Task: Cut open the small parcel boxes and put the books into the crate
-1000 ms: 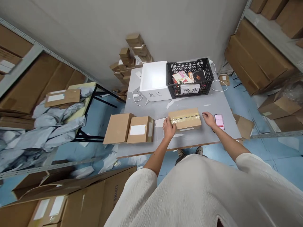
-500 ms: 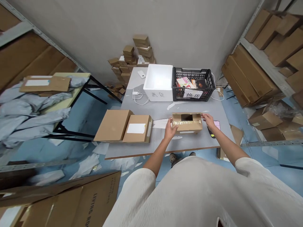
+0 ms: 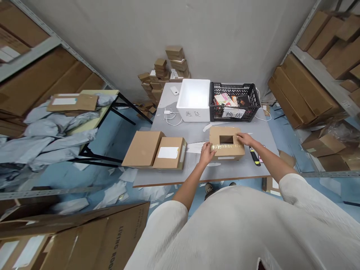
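Note:
A small cardboard box [image 3: 227, 150] with shiny tape along its top lies near the front of the grey table [image 3: 165, 176]. Its far flap [image 3: 222, 131] is lifted and leans back, leaving a dark opening behind the tape. My left hand [image 3: 207, 152] grips the box's left side, fingers over the taped edge. At the far right corner, my right hand [image 3: 245, 139] has its fingers closed on the cardboard. Just right of the box lies a yellow and black box cutter [image 3: 255, 156], beside a phone [image 3: 261, 153] partly hidden by my right forearm.
Two closed cardboard boxes [image 3: 168, 153] sit at the table's left. Behind are a white foam bin [image 3: 193, 115] and a black crate [image 3: 235, 119] with booklets inside. A side table [image 3: 105, 108] bears grey parcels. Loaded shelves [image 3: 329, 67] stand right; paper scraps litter the floor.
The box's far flap has tipped further back and shows more of its surface. My right hand has moved slightly inward with it; my left hand stays at the left side. The view has shifted a little.

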Available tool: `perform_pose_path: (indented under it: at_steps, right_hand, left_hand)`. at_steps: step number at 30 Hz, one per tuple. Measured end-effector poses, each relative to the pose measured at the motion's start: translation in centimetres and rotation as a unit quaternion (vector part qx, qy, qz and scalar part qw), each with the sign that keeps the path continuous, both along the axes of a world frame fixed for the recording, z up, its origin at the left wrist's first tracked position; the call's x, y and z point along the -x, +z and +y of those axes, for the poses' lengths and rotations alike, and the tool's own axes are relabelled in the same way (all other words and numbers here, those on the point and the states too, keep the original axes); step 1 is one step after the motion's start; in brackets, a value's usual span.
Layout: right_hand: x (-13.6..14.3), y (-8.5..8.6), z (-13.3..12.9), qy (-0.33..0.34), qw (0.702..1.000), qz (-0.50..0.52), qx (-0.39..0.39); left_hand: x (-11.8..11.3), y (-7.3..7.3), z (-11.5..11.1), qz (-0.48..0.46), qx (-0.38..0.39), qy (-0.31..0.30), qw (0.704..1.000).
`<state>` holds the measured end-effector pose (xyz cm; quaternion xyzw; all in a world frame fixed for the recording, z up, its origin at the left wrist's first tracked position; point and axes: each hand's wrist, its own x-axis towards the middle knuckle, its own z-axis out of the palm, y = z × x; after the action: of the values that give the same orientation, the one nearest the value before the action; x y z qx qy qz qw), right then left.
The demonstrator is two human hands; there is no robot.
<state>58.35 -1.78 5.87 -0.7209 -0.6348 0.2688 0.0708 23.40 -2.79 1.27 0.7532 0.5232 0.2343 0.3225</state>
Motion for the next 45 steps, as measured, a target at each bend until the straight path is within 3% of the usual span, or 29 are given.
perform_pose_path:
  at_steps: [5,7,10,15,21,24,27,31,36,41,45]
  right_hand:
    - [0.2,0.4,0.9,0.011,1.000,-0.007,0.012]
    - [0.5,0.4,1.0,0.011,0.999,-0.024,0.022]
    - [1.3,0.5,0.7,0.001,0.998,-0.054,0.029]
    - [3.2,0.2,-0.4,-0.004,0.997,-0.071,0.013]
    - [4.9,-0.9,-1.6,0.001,0.995,-0.096,-0.002]
    - [5.0,-1.2,-1.6,-0.006,0.996,-0.092,0.002]
    - [4.5,-1.0,-1.3,-0.020,0.997,-0.073,0.012]
    - [3.2,-0.6,-1.6,-0.024,1.000,-0.016,0.006]
    - [1.5,-0.3,-3.7,-0.041,0.996,0.049,-0.063]
    - [-1.0,-0.5,-6.9,-0.153,0.970,0.118,-0.150]
    - [-3.2,-1.2,-9.0,-0.263,0.948,0.110,-0.143]
  left_hand:
    - [0.4,2.8,0.0,-0.008,-0.049,0.041,0.998]
    - [0.8,3.8,0.0,-0.015,-0.054,0.023,0.998]
    - [1.5,4.9,-0.1,0.021,-0.020,-0.052,0.998]
    - [1.4,4.7,-1.0,0.145,-0.025,-0.167,0.975]
    - [-2.1,3.7,-1.2,0.195,-0.095,-0.268,0.939]
    - [-2.5,4.1,-1.2,0.199,-0.102,-0.268,0.937]
    - [-1.0,5.0,-1.6,0.190,-0.125,-0.238,0.944]
    - [1.8,5.8,-2.4,0.194,-0.132,-0.137,0.962]
    - [3.9,5.0,-1.6,0.202,-0.085,-0.061,0.974]
    - [4.7,4.1,0.6,0.222,-0.037,-0.110,0.968]
    - [4.2,3.7,3.2,0.209,-0.037,-0.181,0.960]
